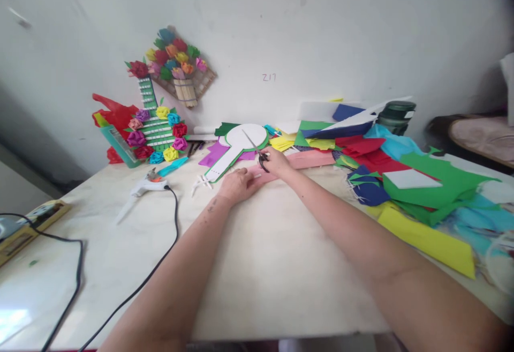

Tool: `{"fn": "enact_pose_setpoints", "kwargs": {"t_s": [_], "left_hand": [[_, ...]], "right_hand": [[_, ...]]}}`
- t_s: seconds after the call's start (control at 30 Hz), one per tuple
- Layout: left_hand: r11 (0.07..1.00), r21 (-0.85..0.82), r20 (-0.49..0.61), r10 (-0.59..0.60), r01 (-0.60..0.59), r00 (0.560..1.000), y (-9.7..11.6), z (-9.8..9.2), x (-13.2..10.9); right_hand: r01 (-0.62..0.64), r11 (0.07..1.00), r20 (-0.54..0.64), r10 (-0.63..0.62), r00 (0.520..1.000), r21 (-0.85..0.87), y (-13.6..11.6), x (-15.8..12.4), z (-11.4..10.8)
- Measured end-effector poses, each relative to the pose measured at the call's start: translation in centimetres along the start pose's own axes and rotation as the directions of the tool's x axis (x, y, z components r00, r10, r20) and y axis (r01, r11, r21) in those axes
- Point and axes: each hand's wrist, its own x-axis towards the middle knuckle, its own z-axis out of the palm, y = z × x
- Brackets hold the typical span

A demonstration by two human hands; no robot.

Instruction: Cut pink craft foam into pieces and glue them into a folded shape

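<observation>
Head view, looking forward and down over the pale bench (273, 277): right hand (278, 162) at mid-bench, fingers closed round the black handles of the scissors (263, 164), blades pointing away and to the left, over the white disc of a green-edged cutout (247, 136) in this view; whether they touch it, cannot tell. Left hand (236, 186) lies lower and to the left, palm down on the near end of the pink paper (315, 159), fingers bent and close together; cannot tell whether they pinch it or only press. The pink paper runs right from under both hands toward the coloured sheets (425, 180). Judged by look, it is light, thin and soft, apt to crease or tear if dragged; best held flat near an edge, with spread pressure rather than a hard pinch. Scissors probably stiff and fairly light, smooth along the blades; the handle loops are the sound hold, points kept clear of the left fingers. Cutout looks light and flat, its long stem the likely weak part; better lifted by the disc's rim. Glue gun (150, 185) lies left of the left hand, well apart, black cable (176, 218) curving toward the near edge.
</observation>
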Motion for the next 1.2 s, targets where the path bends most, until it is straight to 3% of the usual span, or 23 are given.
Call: {"fn": "enact_pose_setpoints", "kwargs": {"t_s": [0.07,0.13,0.2,0.3,0.37,0.4,0.43,0.47,0.53,0.57,0.63,0.73,0.83,0.87,0.93,1.2], "left_hand": [[0.999,-0.034,0.0,-0.015,0.015,1.0,0.0,-0.1,0.0],[0.996,-0.082,0.001,-0.019,0.02,1.0,0.0,-0.1,0.0],[0.991,-0.13,-0.005,-0.016,0.016,1.0,-0.1,-0.1,0.0],[0.963,-0.269,-0.029,-0.019,0.011,0.999,-0.8,0.0,0.1],[0.873,-0.483,-0.063,-0.109,0.065,0.992,-1.6,0.1,0.2],[0.778,-0.618,-0.077,-0.203,0.113,0.976,-2.1,0.0,0.2],[0.637,-0.753,-0.085,-0.342,0.164,0.936,-2.6,-0.1,0.2],[0.489,-0.852,-0.098,-0.5,0.187,0.86,-3.2,-0.2,0.2],[0.307,-0.939,-0.099,-0.672,0.154,0.734,-4.0,-0.8,0.2],[0.27,-0.952,-0.102,-0.721,0.142,0.686,-4.3,-1.1,0.1],[0.274,-0.95,-0.117,-0.755,0.149,0.645,-4.2,-1.7,0.1],[0.416,-0.885,-0.165,-0.702,0.21,0.693,-3.1,-1.8,0.2],[0.694,-0.674,-0.191,-0.496,0.254,0.847,-1.5,-0.9,0.5],[0.779,-0.59,-0.192,-0.39,0.212,0.9,-1.1,-0.5,0.6],[0.886,-0.441,-0.155,-0.228,0.139,0.961,-0.5,0.4,0.6],[0.96,-0.263,-0.071,-0.113,0.091,0.991,-0.2,0.9,0.5]], "right_hand": [[-0.123,0.944,0.113,0.092,0.989,0.306,-0.3,-0.4,0.4],[-0.241,0.833,0.207,0.156,0.966,0.498,-0.5,-0.7,0.9],[-0.293,0.764,0.228,0.195,0.954,0.574,-0.4,-0.8,1.4],[-0.296,0.741,0.189,0.228,0.955,0.602,0.1,-0.6,2.3],[-0.286,0.738,0.183,0.22,0.958,0.612,0.6,-0.4,2.8],[-0.277,0.74,0.185,0.207,0.961,0.613,0.8,-0.2,3.0],[-0.268,0.746,0.189,0.192,0.963,0.61,1.0,-0.1,3.2],[-0.261,0.753,0.191,0.181,0.965,0.603,1.2,0.0,3.3],[-0.257,0.77,0.196,0.173,0.965,0.584,1.4,0.1,3.4],[-0.257,0.778,0.196,0.175,0.965,0.574,1.4,0.1,3.4],[-0.258,0.79,0.193,0.18,0.965,0.556,1.4,0.0,3.4],[-0.257,0.787,0.187,0.182,0.965,0.561,1.3,-0.1,3.5],[-0.248,0.766,0.187,0.168,0.968,0.593,1.4,0.0,3.7],[-0.243,0.763,0.185,0.163,0.969,0.599,1.5,0.1,3.8],[-0.239,0.76,0.183,0.16,0.97,0.604,1.6,0.1,3.9],[-0.304,0.71,0.144,0.278,0.95,0.635,1.2,-1.0,2.2]]}}
